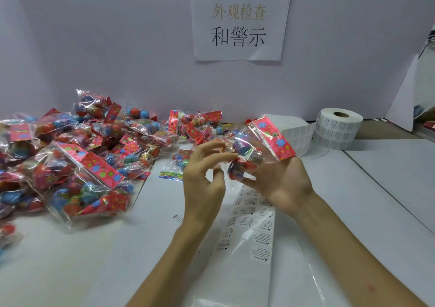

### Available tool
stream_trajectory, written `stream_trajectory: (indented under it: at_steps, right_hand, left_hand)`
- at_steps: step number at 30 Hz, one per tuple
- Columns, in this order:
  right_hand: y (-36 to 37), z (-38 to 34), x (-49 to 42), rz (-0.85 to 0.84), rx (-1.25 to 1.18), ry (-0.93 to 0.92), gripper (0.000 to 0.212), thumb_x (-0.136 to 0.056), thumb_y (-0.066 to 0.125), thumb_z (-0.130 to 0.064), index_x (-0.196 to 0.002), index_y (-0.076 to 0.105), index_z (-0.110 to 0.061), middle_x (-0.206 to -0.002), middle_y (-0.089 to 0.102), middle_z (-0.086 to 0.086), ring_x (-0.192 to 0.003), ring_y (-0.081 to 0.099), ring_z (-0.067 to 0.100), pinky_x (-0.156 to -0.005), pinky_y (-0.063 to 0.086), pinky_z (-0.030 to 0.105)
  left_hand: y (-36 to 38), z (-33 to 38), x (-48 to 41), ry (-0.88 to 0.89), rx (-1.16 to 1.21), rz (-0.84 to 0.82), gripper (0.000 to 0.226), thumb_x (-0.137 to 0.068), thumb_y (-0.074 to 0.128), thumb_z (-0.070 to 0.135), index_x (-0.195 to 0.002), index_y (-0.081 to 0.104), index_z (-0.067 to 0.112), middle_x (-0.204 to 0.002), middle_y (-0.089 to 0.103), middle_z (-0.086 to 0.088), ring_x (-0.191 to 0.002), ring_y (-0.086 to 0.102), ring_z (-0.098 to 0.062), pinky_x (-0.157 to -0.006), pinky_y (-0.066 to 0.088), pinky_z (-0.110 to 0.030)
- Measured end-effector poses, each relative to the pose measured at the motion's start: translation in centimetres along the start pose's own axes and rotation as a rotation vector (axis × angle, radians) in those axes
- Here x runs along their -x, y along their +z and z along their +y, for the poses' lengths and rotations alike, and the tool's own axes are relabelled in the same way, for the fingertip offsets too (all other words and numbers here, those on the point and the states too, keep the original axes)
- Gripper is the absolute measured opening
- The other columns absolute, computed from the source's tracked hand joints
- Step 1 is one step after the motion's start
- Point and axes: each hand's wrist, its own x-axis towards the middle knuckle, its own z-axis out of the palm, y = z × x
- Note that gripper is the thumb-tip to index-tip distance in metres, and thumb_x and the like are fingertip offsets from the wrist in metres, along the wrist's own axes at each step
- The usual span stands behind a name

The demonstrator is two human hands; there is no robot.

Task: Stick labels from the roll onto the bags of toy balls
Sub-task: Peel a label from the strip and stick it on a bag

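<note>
Bag [246, 159] gripped in the right hand [282, 182], header tilted up-right; left hand [202, 184], fingers curled at its left end, grip unclear; label strip [254, 224] lies just below both.

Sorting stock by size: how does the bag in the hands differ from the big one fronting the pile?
The held bag is small, up off the table in the right hand; the front bag is larger, fuller, lying on it. Both are clear with pink flowered headers.

Bag header card [274, 139] pink, blue and green flowers; toy balls [242, 163] red, blue; label roll [337, 128] white, black print.
</note>
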Motion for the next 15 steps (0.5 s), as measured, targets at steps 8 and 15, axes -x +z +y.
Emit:
stream_trajectory:
  at_steps: [8,15]
  right_hand:
    - [0.22,-0.01,0.31,-0.051,-0.066,0.009,0.054,-0.092,0.045,-0.049,-0.119,0.076,-0.014,-0.138,0.062,0.019,-0.123,0.062,0.038,-0.101,0.052,0.057]
    - [0.33,0.06,-0.15,0.059,0.049,-0.021,0.057,-0.095,0.045,-0.052,-0.120,0.073,-0.010,-0.132,0.065,0.019,-0.122,0.063,0.035,-0.107,0.047,0.056]
  left_hand:
    - [-0.34,-0.07,-0.87,-0.711,0.436,-0.137,0.056,-0.081,0.070,0.043,-0.131,0.062,0.019,-0.120,0.071,-0.001,-0.108,0.069,-0.018,-0.087,0.058,-0.033]
    - [-0.35,0.13,-0.72,-0.666,0.503,-0.073,0.026,-0.093,0.071,0.020,-0.118,0.070,0.012,-0.101,0.078,-0.006,-0.093,0.076,-0.026,-0.070,0.061,-0.031]
